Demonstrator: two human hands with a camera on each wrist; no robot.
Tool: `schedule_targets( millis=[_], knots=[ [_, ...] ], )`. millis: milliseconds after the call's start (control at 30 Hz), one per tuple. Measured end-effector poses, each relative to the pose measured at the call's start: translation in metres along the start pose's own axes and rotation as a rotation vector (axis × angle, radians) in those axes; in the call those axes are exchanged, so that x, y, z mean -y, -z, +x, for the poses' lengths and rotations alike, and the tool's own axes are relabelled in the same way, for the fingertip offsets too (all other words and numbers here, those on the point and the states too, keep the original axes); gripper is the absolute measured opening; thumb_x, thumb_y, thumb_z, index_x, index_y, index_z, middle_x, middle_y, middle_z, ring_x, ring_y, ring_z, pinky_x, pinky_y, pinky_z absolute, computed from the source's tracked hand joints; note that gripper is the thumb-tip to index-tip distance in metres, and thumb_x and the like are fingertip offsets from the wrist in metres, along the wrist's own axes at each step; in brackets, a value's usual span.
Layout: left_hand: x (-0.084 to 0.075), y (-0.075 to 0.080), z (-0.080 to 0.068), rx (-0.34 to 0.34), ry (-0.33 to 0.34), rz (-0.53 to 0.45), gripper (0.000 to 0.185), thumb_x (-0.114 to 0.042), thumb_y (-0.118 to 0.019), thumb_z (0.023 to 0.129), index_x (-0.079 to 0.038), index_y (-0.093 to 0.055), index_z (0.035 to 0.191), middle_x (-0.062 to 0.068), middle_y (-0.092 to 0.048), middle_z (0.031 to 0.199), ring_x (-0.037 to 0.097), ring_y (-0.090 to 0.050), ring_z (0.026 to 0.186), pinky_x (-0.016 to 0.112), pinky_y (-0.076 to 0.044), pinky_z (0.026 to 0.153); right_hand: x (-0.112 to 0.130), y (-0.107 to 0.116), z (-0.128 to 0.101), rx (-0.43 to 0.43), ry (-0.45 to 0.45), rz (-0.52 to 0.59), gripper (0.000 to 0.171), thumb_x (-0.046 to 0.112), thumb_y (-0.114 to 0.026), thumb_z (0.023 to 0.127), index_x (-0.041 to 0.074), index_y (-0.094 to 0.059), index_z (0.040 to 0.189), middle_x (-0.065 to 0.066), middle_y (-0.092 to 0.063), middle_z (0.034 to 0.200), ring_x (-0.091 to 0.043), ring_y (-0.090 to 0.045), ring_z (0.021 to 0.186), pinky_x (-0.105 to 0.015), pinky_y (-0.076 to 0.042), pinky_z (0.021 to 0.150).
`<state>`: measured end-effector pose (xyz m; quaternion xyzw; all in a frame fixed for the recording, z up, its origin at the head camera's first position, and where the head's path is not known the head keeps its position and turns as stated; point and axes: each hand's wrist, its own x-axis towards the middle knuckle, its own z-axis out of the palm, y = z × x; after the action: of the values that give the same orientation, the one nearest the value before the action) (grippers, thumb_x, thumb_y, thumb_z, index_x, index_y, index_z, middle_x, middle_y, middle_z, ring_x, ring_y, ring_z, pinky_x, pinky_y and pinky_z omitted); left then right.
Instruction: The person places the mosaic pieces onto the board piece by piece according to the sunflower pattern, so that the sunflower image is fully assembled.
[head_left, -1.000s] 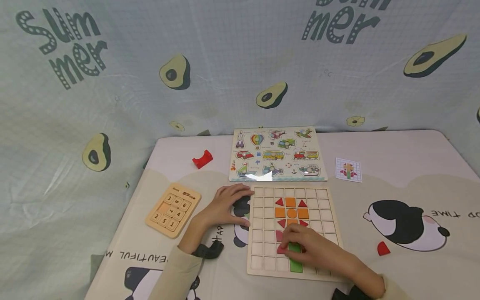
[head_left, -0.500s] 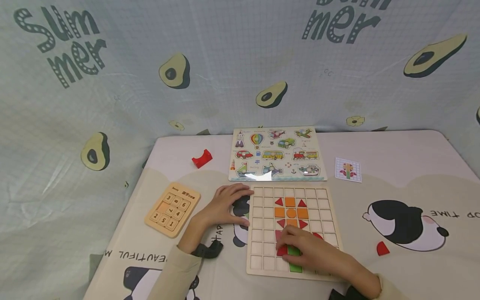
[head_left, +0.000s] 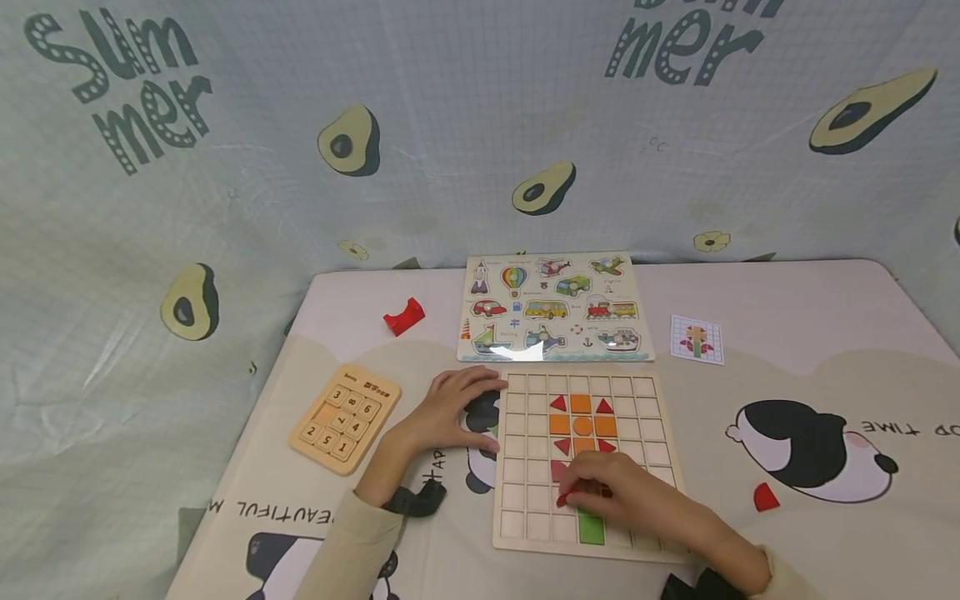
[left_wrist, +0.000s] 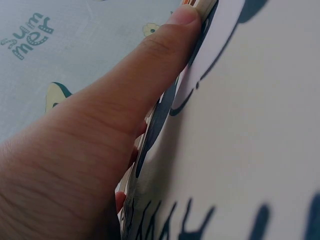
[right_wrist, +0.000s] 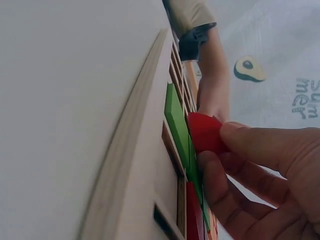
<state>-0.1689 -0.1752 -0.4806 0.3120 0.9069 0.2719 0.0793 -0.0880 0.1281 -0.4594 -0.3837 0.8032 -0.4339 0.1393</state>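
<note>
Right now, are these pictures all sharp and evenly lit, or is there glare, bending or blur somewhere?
Head view: sharp, evenly lit, but the wide lens bends the table edges, and a white glare patch sits on the vehicle puzzle board. Left wrist view: dim, the left hand fills it, soft at close range. Right wrist view: the grid board blurs toward the lens; the red piece in the right hand is clearer.

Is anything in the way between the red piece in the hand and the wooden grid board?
Nothing visible is. The right hand pinches the red piece just above the grid board, beside the green piece. The squares under the hand itself are hidden.
</note>
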Motion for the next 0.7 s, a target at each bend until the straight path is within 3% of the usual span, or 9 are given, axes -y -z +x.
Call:
schedule_targets(
  millis=[167,367,567,700],
  knots=[
    [0.0001,-0.0003,0.0001,-0.004,-0.002,0.004,0.085,-0.049,-0.084,0.070,-0.023,-0.048,0.143,0.002,-0.039,0.150,0.020,-0.029,0.142,0.050,-0.017,0.114,-0.0013,0.0036,0.0012,-0.033,0.031,0.010,0.014,0.011,-0.062,0.095,0.017,-0.071,0.104,0.011,-0.065,0.097,-0.003,-0.057,0.085,-0.021,-0.052,0.075],
    [-0.0005,-0.0001,0.0003,0.000,-0.001,0.005,0.085,-0.049,-0.084,0.070,-0.023,-0.048,0.143,0.002,-0.039,0.150,0.020,-0.029,0.142,0.049,-0.016,0.115,0.0021,0.0085,0.0013,-0.059,-0.038,0.095,0.017,0.008,-0.066,0.092,0.009,-0.067,0.109,-0.001,-0.064,0.092,-0.002,-0.059,0.070,-0.021,-0.052,0.061],
    [-0.0012,0.0001,-0.0002,-0.004,-0.012,0.003,0.085,-0.047,-0.085,0.070,-0.022,-0.049,0.143,0.003,-0.039,0.150,0.021,-0.029,0.142,0.050,-0.017,0.114,-0.0005,0.0044,0.0020,-0.088,-0.020,0.052,0.015,0.001,-0.069,0.088,0.011,-0.063,0.098,0.006,-0.063,0.085,-0.001,-0.055,0.075,-0.021,-0.052,0.064],
    [-0.0018,0.0005,0.0001,-0.009,-0.016,0.005,0.084,-0.047,-0.085,0.070,-0.022,-0.049,0.142,0.003,-0.040,0.150,0.022,-0.029,0.141,0.051,-0.017,0.113,-0.0028,0.0022,0.0019,-0.087,-0.017,0.064,0.014,0.002,-0.068,0.088,0.014,-0.064,0.093,0.010,-0.062,0.081,0.002,-0.053,0.070,-0.020,-0.050,0.060]
  ],
)
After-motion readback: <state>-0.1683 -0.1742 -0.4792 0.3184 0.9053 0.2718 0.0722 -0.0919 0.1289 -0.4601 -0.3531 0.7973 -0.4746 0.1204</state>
